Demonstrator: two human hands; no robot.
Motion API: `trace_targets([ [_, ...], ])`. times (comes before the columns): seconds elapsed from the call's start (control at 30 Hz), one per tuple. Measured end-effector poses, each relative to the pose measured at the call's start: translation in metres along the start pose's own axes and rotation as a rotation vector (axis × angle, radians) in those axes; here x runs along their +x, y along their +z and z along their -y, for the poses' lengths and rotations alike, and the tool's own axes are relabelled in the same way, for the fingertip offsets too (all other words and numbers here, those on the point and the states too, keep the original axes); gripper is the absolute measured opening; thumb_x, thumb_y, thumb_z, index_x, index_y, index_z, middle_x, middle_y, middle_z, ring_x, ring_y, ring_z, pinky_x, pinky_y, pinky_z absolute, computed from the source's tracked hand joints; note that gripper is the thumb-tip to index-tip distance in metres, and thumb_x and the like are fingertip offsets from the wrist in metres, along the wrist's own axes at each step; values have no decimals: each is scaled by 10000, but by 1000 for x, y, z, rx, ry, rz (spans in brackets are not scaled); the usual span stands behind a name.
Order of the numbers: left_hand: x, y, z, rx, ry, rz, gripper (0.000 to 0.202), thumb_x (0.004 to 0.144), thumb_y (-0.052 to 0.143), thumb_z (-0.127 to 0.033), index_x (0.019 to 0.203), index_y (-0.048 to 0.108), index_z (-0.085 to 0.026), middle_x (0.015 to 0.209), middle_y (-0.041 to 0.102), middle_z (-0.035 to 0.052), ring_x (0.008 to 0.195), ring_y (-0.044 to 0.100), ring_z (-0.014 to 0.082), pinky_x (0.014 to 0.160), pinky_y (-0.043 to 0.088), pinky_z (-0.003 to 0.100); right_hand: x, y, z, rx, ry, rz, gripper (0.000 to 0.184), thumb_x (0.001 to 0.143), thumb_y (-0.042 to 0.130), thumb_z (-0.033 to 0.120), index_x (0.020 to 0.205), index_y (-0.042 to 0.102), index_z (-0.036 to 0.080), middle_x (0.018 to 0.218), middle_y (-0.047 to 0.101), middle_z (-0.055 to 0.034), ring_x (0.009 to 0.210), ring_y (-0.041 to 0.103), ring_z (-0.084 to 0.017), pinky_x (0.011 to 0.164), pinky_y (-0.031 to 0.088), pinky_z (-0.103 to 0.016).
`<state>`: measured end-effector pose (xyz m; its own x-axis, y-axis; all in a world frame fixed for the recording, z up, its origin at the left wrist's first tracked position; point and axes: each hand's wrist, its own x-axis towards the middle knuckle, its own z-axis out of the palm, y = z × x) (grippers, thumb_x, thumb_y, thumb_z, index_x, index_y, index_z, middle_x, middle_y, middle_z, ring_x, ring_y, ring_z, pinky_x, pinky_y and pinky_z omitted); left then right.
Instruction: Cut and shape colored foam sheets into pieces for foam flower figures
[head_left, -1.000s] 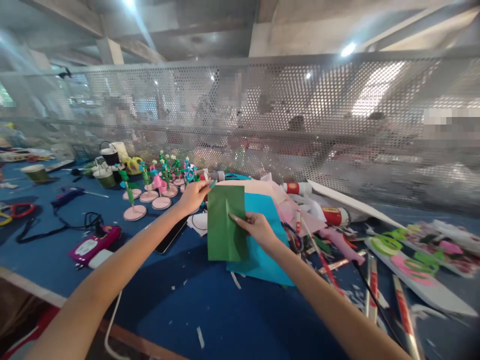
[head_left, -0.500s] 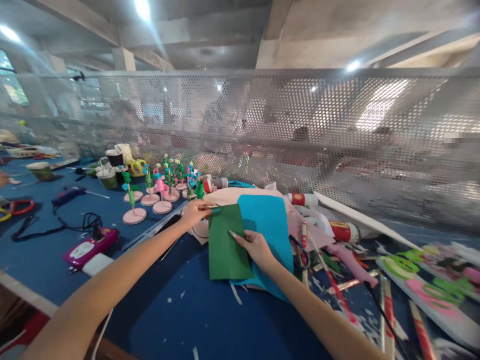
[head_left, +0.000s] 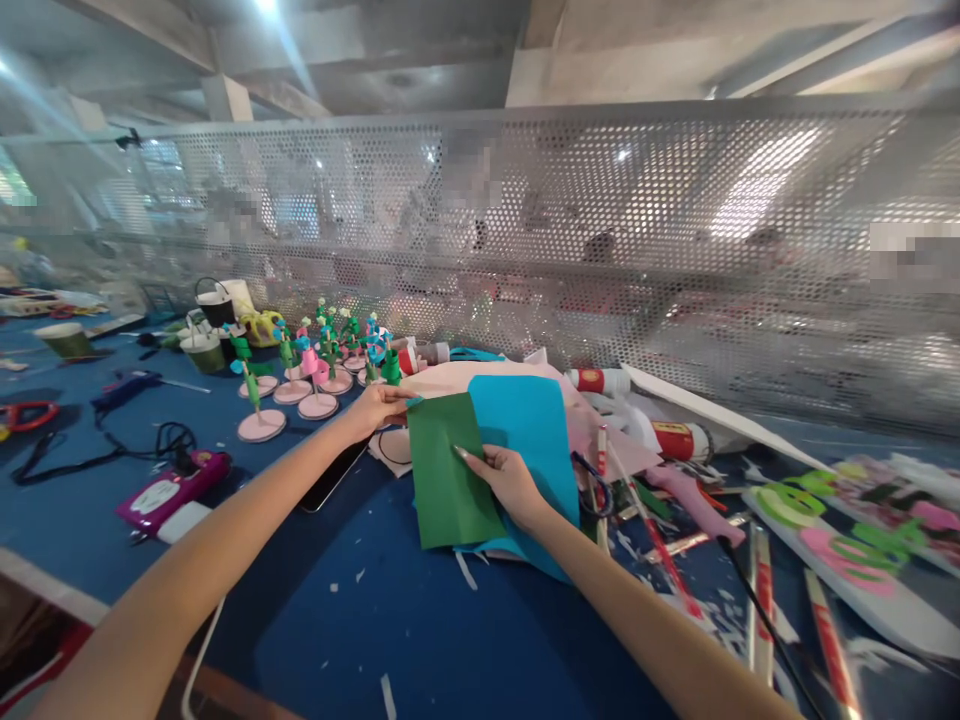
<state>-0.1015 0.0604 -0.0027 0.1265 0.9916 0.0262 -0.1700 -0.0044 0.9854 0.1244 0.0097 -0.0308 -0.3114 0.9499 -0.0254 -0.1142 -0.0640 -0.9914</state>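
Note:
A dark green sheet of craft paper (head_left: 448, 485) is held up in front of me above the blue table. My left hand (head_left: 379, 408) pinches its upper left corner. Along its right edge my right hand (head_left: 506, 480) grips it, the thumb lying across the front and the other fingers partly hidden behind. A bright blue sheet (head_left: 525, 420) lies just behind and to the right of the green one. Beneath that spreads a pale pink sheet (head_left: 450, 377). Beside my left forearm a dark phone (head_left: 335, 478) lies partly covered.
Several small paper flower stands on pink round bases (head_left: 262, 425) are at the left. A purple glue gun-like device (head_left: 172, 490) with a cord lies nearer. Glue sticks, a pink glue gun (head_left: 694, 500), scissors (head_left: 592, 485) and scraps clutter the right. A perforated metal panel (head_left: 525, 230) stands behind.
The view has shifted slightly, so most things sit a little higher and further left. Both hands keep their hold on the green sheet, which is slightly more tilted.

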Motion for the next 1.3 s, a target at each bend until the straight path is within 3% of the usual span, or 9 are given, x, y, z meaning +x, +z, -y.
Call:
trace_targets([
  [0.33,-2,7,-6,62,-53,-105,260,483,810,-95,691,655,-81,572,656,13,516,613,100,568,533,228,-3,0,2,-44,-11,9,423,527,743,525,719,657,159,732,712,-43,682,660,-208,659,527,-333],
  [0.57,-8,19,-19,155,-75,-157,290,450,821,-63,678,642,-80,488,603,-12,469,589,98,522,513,224,-3,0,0,-98,-55,11,400,555,730,517,701,635,157,715,699,-34,686,655,-209,640,525,-330],
  [0.7,-11,24,-25,182,-46,-148,330,400,843,-70,648,625,-83,466,591,-22,456,577,86,536,513,224,-1,1,0,-109,-99,29,461,543,736,519,804,623,156,831,702,-57,798,654,-220,724,526,-338],
  [0.77,-11,26,-26,194,-35,-136,336,384,846,-67,628,616,-85,452,580,-29,451,568,79,533,505,217,1,0,2,-161,-121,-40,525,558,697,577,852,591,156,904,684,-83,824,645,-226,699,528,-339],
  [0.9,-11,27,-29,254,-11,-121,334,376,835,-48,620,610,-87,439,565,-43,429,530,59,487,457,190,3,-8,18,-411,-286,-206,583,669,530,679,952,517,169,982,622,-120,840,621,-232,627,525,-353],
  [1.07,-15,31,-32,431,55,-52,320,402,799,-32,675,640,-87,464,575,-48,432,517,58,466,406,176,-6,-6,62,-1034,-725,-85,396,820,454,547,977,546,196,1059,574,-127,1054,522,-272,896,429,-457],
  [1.13,-17,33,-33,486,72,-6,342,406,790,-33,711,646,-92,490,597,-38,457,541,74,476,407,179,-5,3,78,-1212,-735,-23,342,859,425,489,953,557,187,1017,592,-120,1033,522,-265,882,423,-430],
  [1.3,-25,40,-37,538,156,53,535,391,805,-68,901,647,-101,533,608,-28,555,600,130,508,436,196,16,32,95,-1449,-543,93,300,910,390,363,871,590,143,911,635,-108,883,573,-202,724,407,-283],
])
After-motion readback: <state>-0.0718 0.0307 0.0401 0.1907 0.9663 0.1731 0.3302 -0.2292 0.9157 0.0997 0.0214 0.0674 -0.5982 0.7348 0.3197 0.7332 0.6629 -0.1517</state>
